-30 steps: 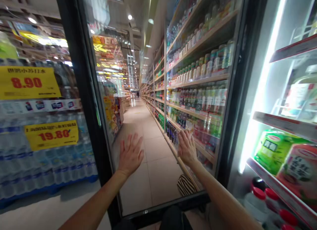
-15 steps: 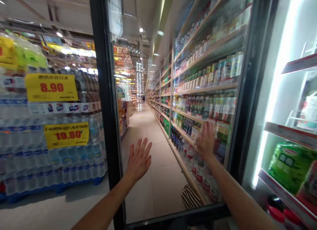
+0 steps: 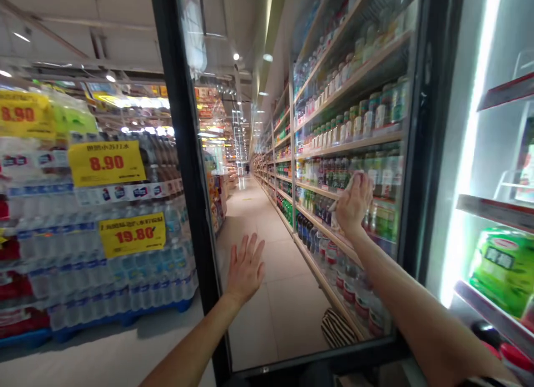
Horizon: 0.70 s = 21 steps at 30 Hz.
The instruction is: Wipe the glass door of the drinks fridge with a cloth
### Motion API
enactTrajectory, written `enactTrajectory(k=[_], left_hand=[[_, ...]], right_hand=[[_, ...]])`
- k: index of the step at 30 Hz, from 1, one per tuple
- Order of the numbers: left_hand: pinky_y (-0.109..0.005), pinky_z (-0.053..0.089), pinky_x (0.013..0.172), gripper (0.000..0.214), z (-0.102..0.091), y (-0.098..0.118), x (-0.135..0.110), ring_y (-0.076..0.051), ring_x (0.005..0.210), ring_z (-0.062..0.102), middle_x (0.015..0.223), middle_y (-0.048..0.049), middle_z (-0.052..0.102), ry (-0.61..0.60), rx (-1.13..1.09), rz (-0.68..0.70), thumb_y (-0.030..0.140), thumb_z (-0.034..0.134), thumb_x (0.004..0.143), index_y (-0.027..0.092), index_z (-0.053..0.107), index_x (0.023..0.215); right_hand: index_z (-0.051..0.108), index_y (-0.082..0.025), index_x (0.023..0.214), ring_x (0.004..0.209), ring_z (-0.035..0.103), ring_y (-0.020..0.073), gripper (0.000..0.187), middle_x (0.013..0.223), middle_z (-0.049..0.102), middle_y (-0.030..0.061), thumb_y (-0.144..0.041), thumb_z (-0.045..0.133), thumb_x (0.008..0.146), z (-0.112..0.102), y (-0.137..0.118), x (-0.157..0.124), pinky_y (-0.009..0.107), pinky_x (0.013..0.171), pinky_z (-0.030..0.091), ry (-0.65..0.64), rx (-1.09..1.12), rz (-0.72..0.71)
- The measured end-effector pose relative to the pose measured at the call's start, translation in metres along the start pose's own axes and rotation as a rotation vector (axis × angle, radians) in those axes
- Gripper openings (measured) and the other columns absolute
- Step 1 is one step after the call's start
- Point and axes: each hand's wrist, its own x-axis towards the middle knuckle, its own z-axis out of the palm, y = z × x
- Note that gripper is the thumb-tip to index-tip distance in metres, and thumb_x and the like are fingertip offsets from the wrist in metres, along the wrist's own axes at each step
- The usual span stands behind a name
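A glass refrigerator door (image 3: 183, 153) with a black frame stands open in front of me. My left hand (image 3: 246, 267) lies flat on the lower part of the glass, fingers spread and holding nothing. My right hand (image 3: 354, 204) is pressed higher up on the pane near the door's right edge, fingers together over a small white cloth (image 3: 347, 185) that peeks out at the fingertips. Both forearms reach in from the bottom of the view.
Stacked water bottle packs (image 3: 137, 276) with yellow price signs (image 3: 106, 163) stand on the left. Drink shelves (image 3: 334, 148) line a long tiled aisle (image 3: 254, 220) seen through the glass. The lit fridge interior on the right holds green packs (image 3: 500, 267) and red-capped bottles (image 3: 511, 356).
My right hand has slid up and to the right across the glass. The left hand stayed flat on the pane, and my view shifted left.
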Motion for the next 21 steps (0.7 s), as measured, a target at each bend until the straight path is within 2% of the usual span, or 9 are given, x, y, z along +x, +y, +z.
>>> enactTrajectory(k=[2, 5, 7, 10, 11, 12, 16, 18, 21], left_hand=[[-0.045, 0.006, 0.115, 0.051, -0.002, 0.0, -0.001, -0.023, 0.142, 0.008, 0.143, -0.0115, 0.04, 0.005, -0.002, 0.003, 0.026, 0.051, 0.083, 0.016, 0.045, 0.132], [-0.044, 0.008, 0.115, 0.049, -0.007, -0.003, 0.002, -0.023, 0.142, 0.009, 0.142, -0.0138, 0.04, 0.031, -0.025, 0.038, 0.025, 0.05, 0.084, 0.014, 0.046, 0.131], [-0.045, 0.011, 0.114, 0.048, -0.012, -0.009, 0.01, -0.023, 0.141, 0.011, 0.142, -0.0149, 0.04, 0.055, -0.044, 0.057, 0.024, 0.049, 0.084, 0.015, 0.045, 0.131], [-0.048, 0.014, 0.113, 0.052, -0.019, -0.019, 0.029, -0.025, 0.141, 0.015, 0.145, -0.0158, 0.034, 0.092, -0.042, 0.008, 0.024, 0.048, 0.085, 0.015, 0.039, 0.135], [-0.049, 0.015, 0.113, 0.054, -0.02, -0.021, 0.036, -0.026, 0.14, 0.015, 0.146, -0.0162, 0.032, 0.099, -0.038, -0.024, 0.025, 0.048, 0.085, 0.015, 0.037, 0.137], [-0.05, 0.015, 0.112, 0.056, -0.021, -0.023, 0.042, -0.027, 0.14, 0.015, 0.147, -0.0166, 0.03, 0.101, -0.035, -0.054, 0.025, 0.048, 0.086, 0.014, 0.035, 0.138], [-0.052, 0.014, 0.112, 0.061, -0.017, -0.026, 0.051, -0.028, 0.14, 0.015, 0.148, -0.0153, 0.026, 0.085, -0.028, -0.098, 0.026, 0.048, 0.086, 0.016, 0.027, 0.143], [-0.051, 0.013, 0.113, 0.062, -0.015, -0.027, 0.049, -0.027, 0.14, 0.014, 0.148, -0.014, 0.026, 0.088, -0.022, -0.086, 0.025, 0.048, 0.086, 0.018, 0.026, 0.143], [-0.049, 0.013, 0.113, 0.064, -0.012, -0.028, 0.045, -0.026, 0.14, 0.013, 0.148, -0.0144, 0.028, 0.116, -0.001, -0.062, 0.025, 0.049, 0.086, 0.018, 0.023, 0.144]], right_hand=[[0.026, -0.013, 0.144, 0.14, 0.018, 0.027, 0.058, 0.145, 0.034, 0.0159, -0.027, 0.032, 0.088, 0.0, -0.002, 0.001, 0.052, 0.109, 0.025, -0.055, 0.027, -0.083], [0.031, -0.02, 0.142, 0.139, 0.023, 0.0216, 0.056, 0.142, 0.041, 0.0098, -0.025, 0.036, 0.087, -0.001, -0.008, -0.003, 0.045, 0.112, 0.024, -0.223, 0.092, -0.413], [0.03, -0.019, 0.142, 0.139, 0.022, 0.0225, 0.055, 0.143, 0.04, 0.0103, -0.025, 0.034, 0.087, 0.0, -0.01, 0.0, 0.047, 0.111, 0.023, -0.186, 0.072, -0.32], [0.026, -0.013, 0.144, 0.14, 0.017, 0.0273, 0.057, 0.147, 0.031, 0.0149, -0.026, 0.03, 0.088, 0.003, -0.018, 0.001, 0.053, 0.11, 0.023, -0.066, 0.004, 0.012], [0.026, -0.013, 0.144, 0.14, 0.016, 0.0276, 0.058, 0.147, 0.031, 0.0147, -0.027, 0.031, 0.088, 0.003, -0.025, -0.002, 0.053, 0.11, 0.023, -0.079, 0.003, 0.009], [0.027, -0.014, 0.143, 0.14, 0.016, 0.0269, 0.057, 0.147, 0.032, 0.0135, -0.026, 0.032, 0.087, 0.003, -0.032, -0.007, 0.052, 0.11, 0.022, -0.127, 0.023, -0.079], [0.038, -0.023, 0.139, 0.138, 0.024, 0.0199, 0.054, 0.142, 0.043, 0.005, -0.02, 0.04, 0.085, 0.002, -0.055, -0.024, 0.044, 0.114, 0.018, -0.39, 0.185, -0.671], [0.038, -0.021, 0.139, 0.139, 0.022, 0.0208, 0.054, 0.142, 0.042, 0.0066, -0.02, 0.04, 0.085, 0.004, -0.057, -0.019, 0.045, 0.114, 0.018, -0.354, 0.167, -0.584], [0.035, -0.011, 0.14, 0.141, 0.015, 0.0262, 0.055, 0.144, 0.037, 0.0146, -0.022, 0.036, 0.086, 0.007, -0.06, -0.005, 0.05, 0.112, 0.02, -0.153, 0.061, -0.192]])
